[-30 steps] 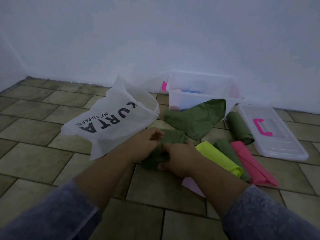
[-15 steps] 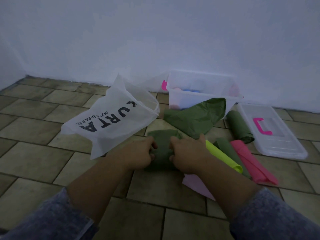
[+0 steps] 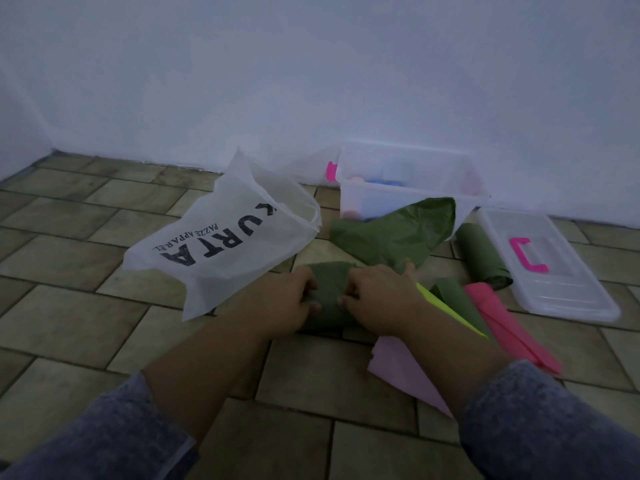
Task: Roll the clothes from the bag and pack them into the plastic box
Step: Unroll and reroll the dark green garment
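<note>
A dark green cloth point(image 3: 329, 289) lies partly rolled on the tiled floor in front of me. My left hand point(image 3: 289, 299) grips its left end and my right hand point(image 3: 377, 296) grips its right end. The white bag point(image 3: 225, 240) printed KURTA lies on its side to the left, mouth toward the box. The clear plastic box point(image 3: 408, 192) stands open by the wall with blue and pink items inside. A loose green cloth point(image 3: 391, 233) leans against the box front.
The box lid point(image 3: 550, 271) with a pink handle lies on the floor at right. A rolled green cloth point(image 3: 481, 254) lies beside the lid. Yellow point(image 3: 446, 310), green point(image 3: 457, 296), pink point(image 3: 502, 320) and pale pink point(image 3: 405, 368) cloths lie by my right arm. A white wall stands behind.
Both hands moved apart to the two ends of the green cloth, and the roll has advanced away from me along the cloth.
</note>
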